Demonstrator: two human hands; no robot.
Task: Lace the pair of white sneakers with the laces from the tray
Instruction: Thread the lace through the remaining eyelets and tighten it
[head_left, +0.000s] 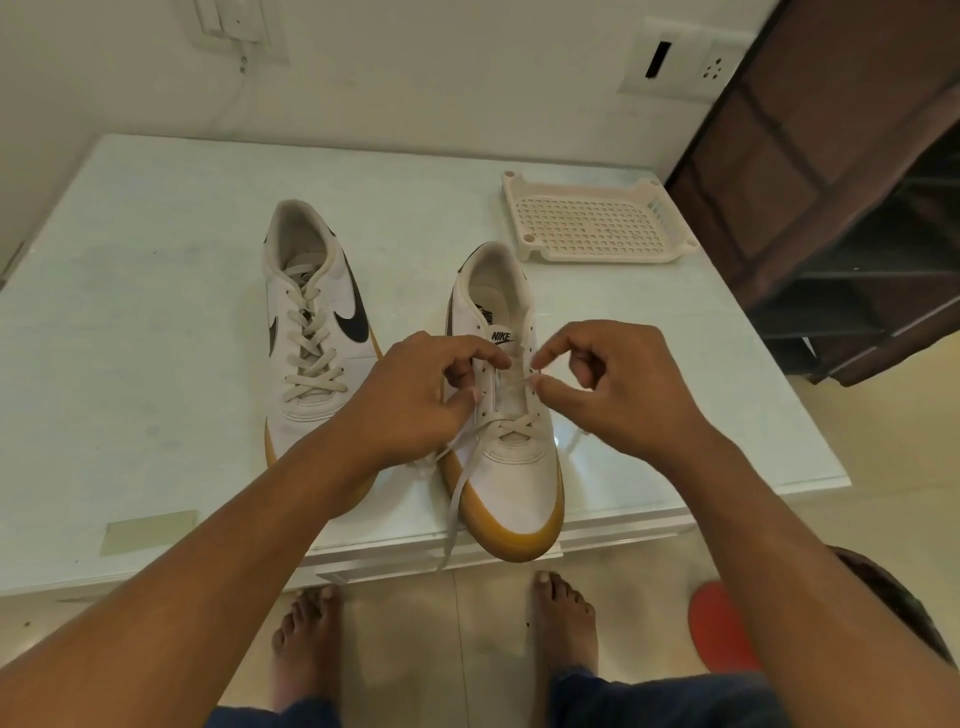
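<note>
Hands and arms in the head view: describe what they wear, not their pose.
The left hand and right hand are bare: no gloves, rings, watch or bracelet show. Both forearms are bare as well, with no sleeve in view down to the picture's edge. The visible nails are cut short.

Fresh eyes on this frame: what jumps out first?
Two hands meet at centre over the half-laced sneaker at the near edge of the table: the right-hand grip pinches the lace, the left-hand grip holds the eyelet flap. Left of it stands the finished sneaker; the tray at back right holds no laces.
</note>
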